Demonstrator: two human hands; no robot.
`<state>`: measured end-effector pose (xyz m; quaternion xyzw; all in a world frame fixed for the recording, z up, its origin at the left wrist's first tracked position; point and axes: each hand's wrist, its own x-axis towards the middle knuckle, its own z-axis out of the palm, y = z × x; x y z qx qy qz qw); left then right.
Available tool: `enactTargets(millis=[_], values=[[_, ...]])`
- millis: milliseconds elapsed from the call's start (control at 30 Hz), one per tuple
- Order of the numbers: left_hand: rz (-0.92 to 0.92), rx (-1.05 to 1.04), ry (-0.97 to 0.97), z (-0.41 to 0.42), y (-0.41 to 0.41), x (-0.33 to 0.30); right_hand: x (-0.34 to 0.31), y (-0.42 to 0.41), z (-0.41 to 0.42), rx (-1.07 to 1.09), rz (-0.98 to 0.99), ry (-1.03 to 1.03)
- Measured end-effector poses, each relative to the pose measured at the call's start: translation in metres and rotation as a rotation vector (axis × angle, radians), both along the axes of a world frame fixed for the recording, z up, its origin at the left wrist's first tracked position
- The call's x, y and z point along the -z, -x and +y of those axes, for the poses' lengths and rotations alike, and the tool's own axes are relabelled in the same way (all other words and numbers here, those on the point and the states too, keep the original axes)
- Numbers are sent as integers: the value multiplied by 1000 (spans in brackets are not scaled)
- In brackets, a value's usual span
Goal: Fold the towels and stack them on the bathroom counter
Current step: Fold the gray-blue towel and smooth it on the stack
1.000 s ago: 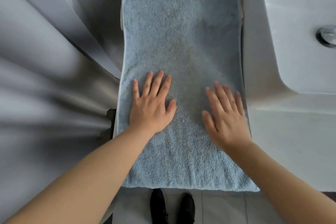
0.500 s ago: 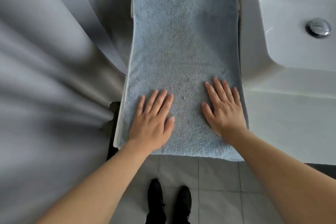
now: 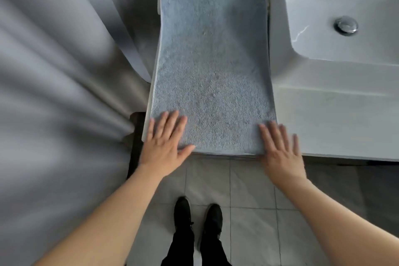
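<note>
Blue towel (image 3: 212,67) on counter (image 3: 336,119) | flat, unclenched left grip (image 3: 165,147), right grip (image 3: 280,153) at near corners

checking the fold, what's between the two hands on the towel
Only bare blue towel lies between the left hand and the right hand; the head view shows nothing resting there.

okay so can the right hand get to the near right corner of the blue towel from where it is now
Probably yes. The right hand lies flat with its fingers spread at the near right corner of the blue towel, at the counter edge. Nothing sits between them.
</note>
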<state>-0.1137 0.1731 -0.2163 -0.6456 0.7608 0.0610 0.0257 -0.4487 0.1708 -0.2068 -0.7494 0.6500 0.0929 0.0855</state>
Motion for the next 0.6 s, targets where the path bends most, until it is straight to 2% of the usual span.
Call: enactTargets(millis=[67,133,233,300,367,433,467,500,533,567,600], values=[[34,-121,48,12,-25,3,1,21,13,300,14,-17],[229,-463,39,22,-36,3,-5,14,19,599,-147,23],[892,-1109,-41,25,-13,-1,-12,-28,20,898,-453,195],[1214,-1344,-183,19,6,-3,-19,-54,6,1257,-700,214],[1298,-1411,-294,11,17,-1,-27,-70,-10,1573,-1018,116],[1267,-1453,-370,9,21,-1,-22,-74,-20,1763,-1217,170],[1237,-1468,-397,9,21,-2,-20,-77,-20,2034,-1371,254],[1210,-1479,-418,10,22,-5,-18,-75,-18,1843,-1280,24],[1190,-1482,-433,12,22,-10,-34,-79,-13,1849,-1308,-87],[1195,-1482,-450,15,23,-15,-19,-74,-7,1678,-1186,-297],[1213,-1476,-459,17,23,-21,-23,-72,-1,1617,-1207,-389]])
